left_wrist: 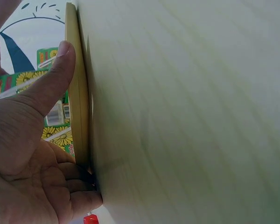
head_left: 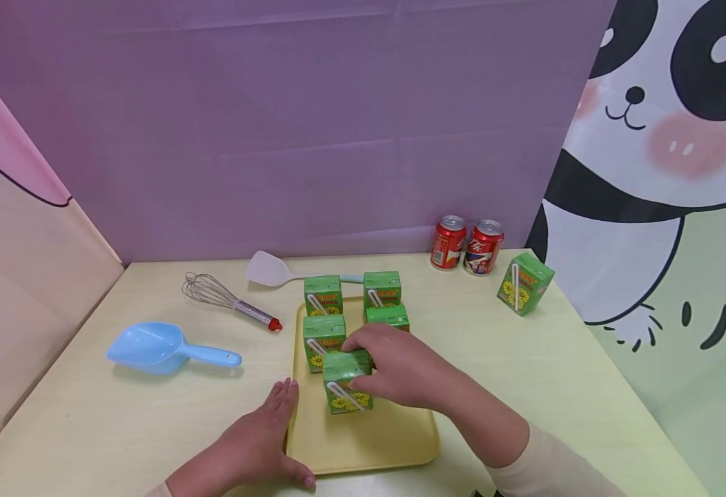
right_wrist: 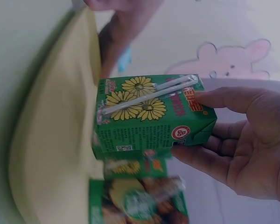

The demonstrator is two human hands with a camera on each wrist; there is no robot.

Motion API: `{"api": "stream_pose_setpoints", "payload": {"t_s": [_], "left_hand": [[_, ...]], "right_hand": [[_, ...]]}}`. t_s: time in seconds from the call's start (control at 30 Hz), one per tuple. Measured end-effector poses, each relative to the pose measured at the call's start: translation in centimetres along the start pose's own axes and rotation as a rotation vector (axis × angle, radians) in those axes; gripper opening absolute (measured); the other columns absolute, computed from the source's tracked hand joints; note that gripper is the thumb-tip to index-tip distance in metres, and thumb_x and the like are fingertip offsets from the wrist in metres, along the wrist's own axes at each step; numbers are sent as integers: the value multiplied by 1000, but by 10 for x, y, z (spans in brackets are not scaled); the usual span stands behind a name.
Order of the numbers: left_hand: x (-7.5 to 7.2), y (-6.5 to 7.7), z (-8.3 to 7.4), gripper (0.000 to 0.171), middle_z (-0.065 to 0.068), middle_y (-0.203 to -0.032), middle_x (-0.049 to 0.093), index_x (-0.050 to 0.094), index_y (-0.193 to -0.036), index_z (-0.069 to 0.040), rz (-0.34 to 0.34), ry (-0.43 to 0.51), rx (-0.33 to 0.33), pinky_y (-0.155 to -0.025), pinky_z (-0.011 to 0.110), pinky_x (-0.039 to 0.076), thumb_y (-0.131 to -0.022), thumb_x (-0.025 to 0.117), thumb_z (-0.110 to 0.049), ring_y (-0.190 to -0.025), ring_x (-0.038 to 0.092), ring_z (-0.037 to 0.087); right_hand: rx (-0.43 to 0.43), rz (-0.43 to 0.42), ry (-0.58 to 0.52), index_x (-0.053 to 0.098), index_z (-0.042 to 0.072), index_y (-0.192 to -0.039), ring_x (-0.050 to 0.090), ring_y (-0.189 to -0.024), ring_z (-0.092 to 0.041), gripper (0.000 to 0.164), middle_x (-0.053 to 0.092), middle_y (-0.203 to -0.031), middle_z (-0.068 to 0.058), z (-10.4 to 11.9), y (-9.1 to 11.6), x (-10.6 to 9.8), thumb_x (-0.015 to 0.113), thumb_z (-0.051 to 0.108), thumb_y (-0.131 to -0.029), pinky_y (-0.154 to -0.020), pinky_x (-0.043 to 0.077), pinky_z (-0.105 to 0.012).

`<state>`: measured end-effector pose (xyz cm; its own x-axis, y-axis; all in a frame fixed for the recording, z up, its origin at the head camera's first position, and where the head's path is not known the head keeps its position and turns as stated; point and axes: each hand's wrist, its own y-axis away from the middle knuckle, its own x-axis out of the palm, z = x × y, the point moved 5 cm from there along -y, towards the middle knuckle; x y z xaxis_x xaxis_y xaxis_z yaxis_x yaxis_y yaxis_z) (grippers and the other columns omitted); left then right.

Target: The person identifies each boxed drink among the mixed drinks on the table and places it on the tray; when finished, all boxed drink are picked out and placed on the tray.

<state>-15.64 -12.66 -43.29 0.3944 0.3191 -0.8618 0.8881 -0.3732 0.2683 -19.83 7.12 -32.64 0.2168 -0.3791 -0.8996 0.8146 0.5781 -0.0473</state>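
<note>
My right hand [head_left: 400,366] holds a green juice box [head_left: 341,376] with yellow flowers and a wrapped straw on its front. The thumb and fingers pinch its upper part, over the middle of a yellow tray [head_left: 363,452]. In the right wrist view the held juice box [right_wrist: 144,102] is tilted sideways by the camera's angle. Several like boxes stand on the tray's back half, including a left one [head_left: 324,338] and a right one partly hidden by the hand. My left hand [head_left: 260,438] rests against the tray's near left side, its fingers along the edge and thumb spread toward the front.
Left of the tray lie a blue scoop [head_left: 158,348] and a whisk [head_left: 232,301]. A spatula [head_left: 270,269] lies behind the tray. Two red cans [head_left: 448,243] stand at the back right, with another juice box [head_left: 524,284] near the table's right edge.
</note>
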Motion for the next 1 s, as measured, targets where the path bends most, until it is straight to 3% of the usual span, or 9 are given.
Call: {"api": "stream_pose_setpoints", "payload": {"t_s": [0.3, 0.7, 0.87, 1.0], "left_hand": [[0, -2, 1, 142, 20, -162, 18, 17, -155, 1, 15, -8, 4, -110, 57, 36, -52, 78, -75, -150, 16, 36], [0, 0, 1, 142, 22, -162, 17, 17, -155, 2, 9, -1, 15, -110, 56, 36, -53, 78, -75, -150, 16, 37], [0, 0, 0, 142, 22, -162, 18, 17, -155, 3, 2, -1, 24, -110, 56, 36, -53, 78, -74, -150, 16, 37], [1, -1, 1, 142, 21, -162, 17, 17, -155, 2, 12, 4, 10, -111, 57, 34, -53, 78, -74, -150, 15, 37]], "right_hand": [[-9, 23, 23, 65, 17, -119, 55, -122, -17, 39, 64, -124, 2, 12, -11, 26, 74, 35, -85, -105, 44, -42], [-5, 64, 39, 60, 18, -126, 52, -126, -18, 44, 60, -130, 1, 11, -12, 30, 72, 37, -88, -106, 44, -41], [-21, 74, 11, 57, 19, -131, 49, -130, -18, 54, 59, -131, 4, 7, -8, 22, 72, 46, -86, -109, 41, -43], [-12, -2, -13, 56, 18, -135, 50, -128, -19, 62, 59, -132, 2, -2, -3, -3, 72, 50, -85, -108, 42, -43]]}}
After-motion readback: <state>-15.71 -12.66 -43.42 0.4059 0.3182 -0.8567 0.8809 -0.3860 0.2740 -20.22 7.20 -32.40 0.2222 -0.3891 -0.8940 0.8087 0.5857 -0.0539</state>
